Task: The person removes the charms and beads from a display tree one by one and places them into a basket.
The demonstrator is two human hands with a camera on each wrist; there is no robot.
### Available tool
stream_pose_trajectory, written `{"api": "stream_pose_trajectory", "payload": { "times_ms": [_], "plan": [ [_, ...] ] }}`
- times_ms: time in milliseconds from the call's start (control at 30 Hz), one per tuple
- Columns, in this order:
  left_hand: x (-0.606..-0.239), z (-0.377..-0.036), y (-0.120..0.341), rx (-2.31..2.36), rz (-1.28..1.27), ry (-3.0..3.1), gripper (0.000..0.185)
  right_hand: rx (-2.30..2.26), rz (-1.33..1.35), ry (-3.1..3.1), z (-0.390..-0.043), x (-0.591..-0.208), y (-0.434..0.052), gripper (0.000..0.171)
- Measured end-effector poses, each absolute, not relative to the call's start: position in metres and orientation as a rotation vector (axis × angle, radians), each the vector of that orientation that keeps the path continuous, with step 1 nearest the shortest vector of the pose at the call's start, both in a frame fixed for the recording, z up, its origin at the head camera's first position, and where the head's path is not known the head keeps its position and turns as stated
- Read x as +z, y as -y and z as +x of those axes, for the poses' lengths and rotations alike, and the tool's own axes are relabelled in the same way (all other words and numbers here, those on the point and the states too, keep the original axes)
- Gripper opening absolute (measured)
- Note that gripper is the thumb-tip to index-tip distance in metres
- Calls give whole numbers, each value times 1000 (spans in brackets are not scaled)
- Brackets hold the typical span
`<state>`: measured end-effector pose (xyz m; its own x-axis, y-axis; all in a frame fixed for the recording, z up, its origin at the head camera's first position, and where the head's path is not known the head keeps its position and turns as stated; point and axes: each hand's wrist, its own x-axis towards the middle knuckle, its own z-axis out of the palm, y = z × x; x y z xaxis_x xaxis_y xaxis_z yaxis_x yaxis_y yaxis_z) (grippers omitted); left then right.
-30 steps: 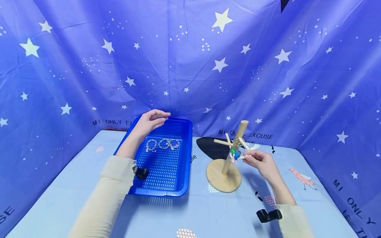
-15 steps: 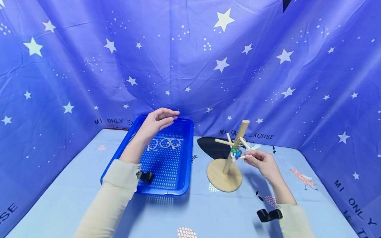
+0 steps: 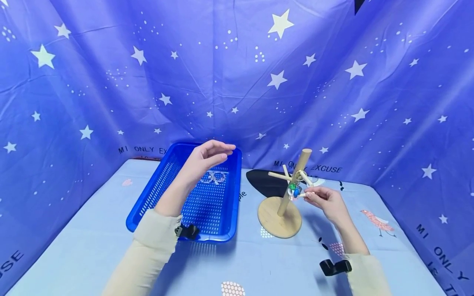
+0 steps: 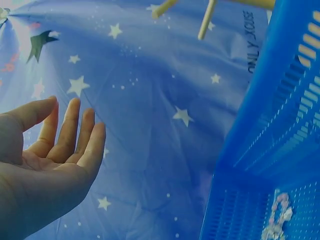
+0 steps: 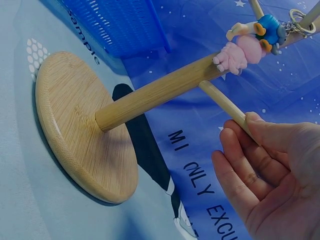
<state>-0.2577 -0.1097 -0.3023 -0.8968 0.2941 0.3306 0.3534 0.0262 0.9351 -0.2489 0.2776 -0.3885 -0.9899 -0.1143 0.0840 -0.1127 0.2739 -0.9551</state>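
Note:
My left hand (image 3: 205,162) hovers over the far part of a blue plastic basket (image 3: 235,197), fingers relaxed and holding nothing. In the left wrist view its palm and loosely bent fingers (image 4: 72,132) show beside the basket wall. My right hand (image 3: 327,202) pinches a lower peg (image 5: 225,101) of a wooden stand (image 3: 279,220) between thumb and fingers. Keychains with small figures, a blue one (image 5: 270,29) and a pink one (image 5: 235,54) among them, hang by metal rings (image 5: 303,21) from another peg above. A green piece (image 3: 293,186) shows among them in the head view.
Beaded bracelets (image 3: 218,177) lie in the basket's far half, partly hidden by the left hand. Other bare pegs (image 3: 277,176) stick out of the post to the left. A light blue patterned cloth (image 3: 266,267) covers the table, with a starry blue curtain (image 3: 237,82) behind.
My left hand has moved right over the basket, covering more of the bracelets. The right hand keeps its pinch on the peg, and the stand stays in place.

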Motion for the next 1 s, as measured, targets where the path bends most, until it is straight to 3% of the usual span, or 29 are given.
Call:
{"api": "stream_pose_trajectory", "payload": {
  "times_ms": [567,1000],
  "plan": [
    [-322,-232,69,-2141,-837,2199,26,-1878,-211,-2516,-247,-391,-280,25],
    [-331,-215,27,-2247,-957,2192,33,-1878,-211,-2511,-249,-389,-279,32]
  ]
}}
